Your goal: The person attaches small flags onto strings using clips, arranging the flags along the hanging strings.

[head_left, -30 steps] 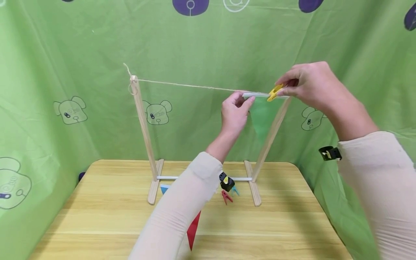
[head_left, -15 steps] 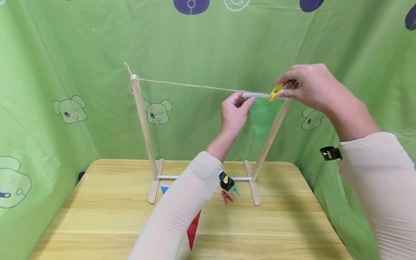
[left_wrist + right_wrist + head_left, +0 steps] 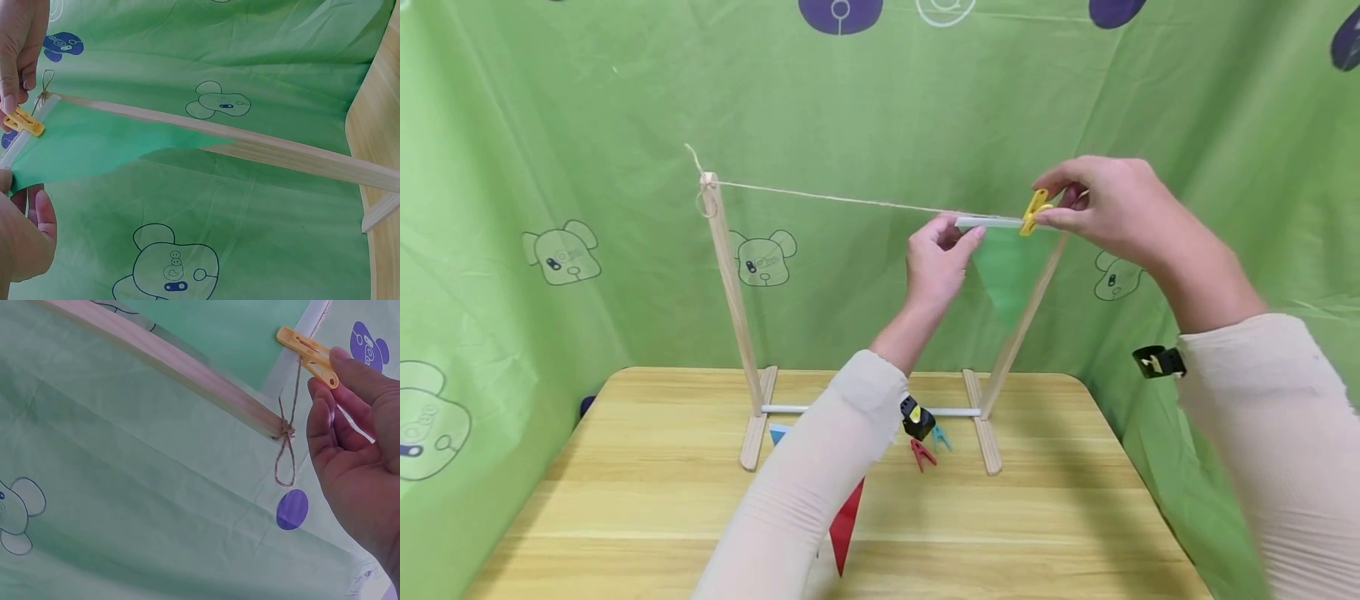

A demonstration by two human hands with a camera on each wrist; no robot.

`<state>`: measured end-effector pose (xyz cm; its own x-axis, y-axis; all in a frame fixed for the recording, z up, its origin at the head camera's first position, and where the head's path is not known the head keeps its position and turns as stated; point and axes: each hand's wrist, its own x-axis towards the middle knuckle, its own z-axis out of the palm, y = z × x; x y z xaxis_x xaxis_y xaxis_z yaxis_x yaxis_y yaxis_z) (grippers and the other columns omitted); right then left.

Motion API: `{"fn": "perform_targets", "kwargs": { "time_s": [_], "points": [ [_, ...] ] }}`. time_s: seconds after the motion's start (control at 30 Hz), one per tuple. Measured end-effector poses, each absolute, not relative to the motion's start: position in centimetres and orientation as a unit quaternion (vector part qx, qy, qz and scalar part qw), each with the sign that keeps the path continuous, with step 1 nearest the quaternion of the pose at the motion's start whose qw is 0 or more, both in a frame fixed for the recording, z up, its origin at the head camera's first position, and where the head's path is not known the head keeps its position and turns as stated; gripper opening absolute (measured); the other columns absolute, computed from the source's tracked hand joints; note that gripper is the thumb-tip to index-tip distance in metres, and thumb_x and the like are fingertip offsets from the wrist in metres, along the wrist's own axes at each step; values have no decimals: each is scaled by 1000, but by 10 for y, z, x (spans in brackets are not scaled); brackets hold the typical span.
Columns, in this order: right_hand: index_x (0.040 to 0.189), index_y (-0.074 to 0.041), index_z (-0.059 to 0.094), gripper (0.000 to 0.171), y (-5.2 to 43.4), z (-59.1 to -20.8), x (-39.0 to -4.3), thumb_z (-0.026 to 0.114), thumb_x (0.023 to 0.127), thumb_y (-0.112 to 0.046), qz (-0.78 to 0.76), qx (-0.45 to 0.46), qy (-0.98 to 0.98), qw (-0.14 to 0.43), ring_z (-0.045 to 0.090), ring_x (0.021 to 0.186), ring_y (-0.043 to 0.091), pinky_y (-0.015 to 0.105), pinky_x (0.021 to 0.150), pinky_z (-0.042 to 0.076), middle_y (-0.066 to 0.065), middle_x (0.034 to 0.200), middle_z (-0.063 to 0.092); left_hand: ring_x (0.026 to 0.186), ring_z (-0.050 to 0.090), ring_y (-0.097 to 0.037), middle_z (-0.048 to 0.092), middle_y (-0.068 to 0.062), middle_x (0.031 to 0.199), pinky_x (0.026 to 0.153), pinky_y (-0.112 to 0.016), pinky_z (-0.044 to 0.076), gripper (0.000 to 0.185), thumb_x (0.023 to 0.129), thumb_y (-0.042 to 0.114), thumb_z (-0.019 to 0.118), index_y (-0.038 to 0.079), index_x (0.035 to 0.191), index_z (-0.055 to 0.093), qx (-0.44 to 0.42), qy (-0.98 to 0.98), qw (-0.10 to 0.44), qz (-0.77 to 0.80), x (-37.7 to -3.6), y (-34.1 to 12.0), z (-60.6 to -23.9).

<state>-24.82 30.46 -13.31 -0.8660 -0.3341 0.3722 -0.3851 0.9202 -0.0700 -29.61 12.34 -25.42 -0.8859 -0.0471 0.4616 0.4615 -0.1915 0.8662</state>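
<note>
A green triangular pennant hangs point down by its white top strip, close against the string. The strip's left end is pinched between thumb and fingers of my left hand. Toward the strip's right part, my right hand pinches the handles of a yellow clothespin. In the left wrist view the clothespin lies across the white strip. The right wrist view shows thumb and finger on the handle ends, and the clothespin's nose over the strip beside the pennant.
A wooden post at left and another post at right carry the string, knotted at their tops. On the table lie a red clothespin, a blue clothespin and a red pennant. My left forearm partly covers a blue piece.
My right hand has sunk slightly, and the yellow clothespin stands steeper on the strip. My left hand and the strip's left end have shifted slightly left.
</note>
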Motion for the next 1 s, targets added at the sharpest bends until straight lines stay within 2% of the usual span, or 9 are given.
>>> {"fn": "perform_targets", "kwargs": {
  "time_s": [0.13,0.23,0.3,0.77,0.83,1.0],
  "points": [
    [129,-3,67,38,306,-138,-248,73,98,-24,89,173,-963,185,69,97,29,31,82,53,17,106,73,68,53,-4,61,3,79,60,-15,47,17,93,7,76,-5,105,73,-171,-615,162,-752,-296,122,-255],
    [130,-4,67,39,307,-141,-249,72,99,-27,98,167,-963,189,68,96,26,15,73,45,15,106,73,70,54,-5,62,1,80,61,-16,49,17,93,7,76,-5,104,72,-174,-615,157,-753,-296,120,-255],
    [131,-5,67,39,307,-142,-249,71,99,-27,105,166,-962,190,68,96,26,10,71,42,15,107,73,70,55,-5,63,0,81,61,-16,49,16,93,6,76,-5,103,72,-177,-615,153,-753,-296,119,-255],
    [134,-8,66,40,306,-147,-245,71,99,-26,128,167,-957,198,69,97,27,5,71,41,15,112,73,73,58,-5,67,-4,86,62,-17,51,15,93,5,76,-3,104,72,-186,-619,140,-750,-297,116,-259],
    [134,-8,66,40,306,-148,-245,72,99,-26,129,168,-956,202,68,96,22,5,72,41,14,114,73,74,58,-5,68,-6,88,63,-17,51,15,93,6,76,-2,105,72,-187,-620,139,-749,-297,115,-259],
    [135,-9,66,41,309,-151,-244,73,98,-26,149,167,-951,213,58,87,-8,2,74,41,11,122,72,77,60,-6,72,-14,97,67,-17,53,19,93,8,76,-3,108,70,-186,-619,140,-751,-298,113,-260]
  ]
}}
